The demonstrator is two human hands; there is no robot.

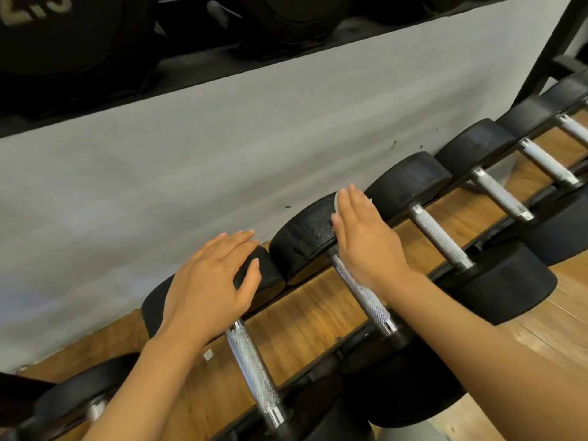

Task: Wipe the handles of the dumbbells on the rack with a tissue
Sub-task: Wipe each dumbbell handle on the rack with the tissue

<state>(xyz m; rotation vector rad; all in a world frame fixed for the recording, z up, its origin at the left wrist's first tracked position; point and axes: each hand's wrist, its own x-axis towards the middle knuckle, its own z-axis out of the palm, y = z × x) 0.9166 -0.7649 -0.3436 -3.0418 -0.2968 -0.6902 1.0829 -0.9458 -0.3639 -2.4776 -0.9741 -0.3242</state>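
A row of black dumbbells with knurled steel handles lies on the low rack, running from lower left to upper right. My left hand (210, 281) rests flat, fingers spread, on the far head of one dumbbell, above its handle (254, 374). My right hand (362, 237) presses flat on the far head (305, 240) of the neighbouring dumbbell, where its handle (362, 291) begins. A white tissue (336, 200) peeks out under the right fingers, mostly hidden by the hand.
More dumbbells continue to the right, with handles such as one (439, 237) and another (499, 194). A grey wall (222, 148) stands behind them. An upper black shelf (191, 71) carries big weights. Wooden floor (318, 319) shows beneath the rack.
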